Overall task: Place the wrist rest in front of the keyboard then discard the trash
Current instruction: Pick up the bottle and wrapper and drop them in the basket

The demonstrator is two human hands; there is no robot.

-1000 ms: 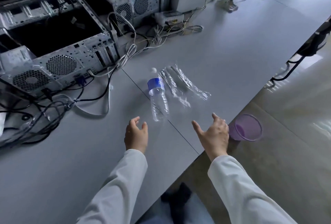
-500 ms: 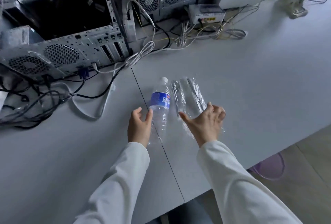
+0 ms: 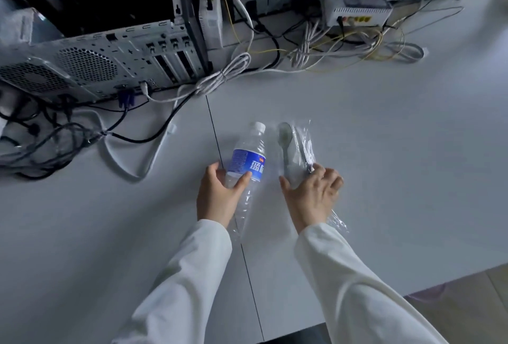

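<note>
1. Looking down from the head camera, a pale grey table (image 3: 384,151) fills most of the view, with a thin dark seam running down it between two tabletops; a strip of floor (image 3: 467,305) shows at the lower right.
2. Two open computer cases (image 3: 110,60) stand along the far edge, one at left and one behind, with a tangle of black and white cables (image 3: 220,74) and one small white router box (image 3: 357,11) beside them.
3. One clear plastic bottle (image 3: 248,159) with a blue label and white cap lies on its side across the seam.
4. Just right of it lies one clear plastic wrapper (image 3: 299,148) holding a spoon.
5. The left hand (image 3: 220,195) is curled around the bottle's middle, thumb and fingers touching it.
6. The right hand (image 3: 310,195) lies spread over the wrapper's near end, fingers pressing it; whether it actually grips cannot be told.
7. Both arms wear white sleeves (image 3: 357,288).
8. No wrist rest or keyboard is visible.
</note>
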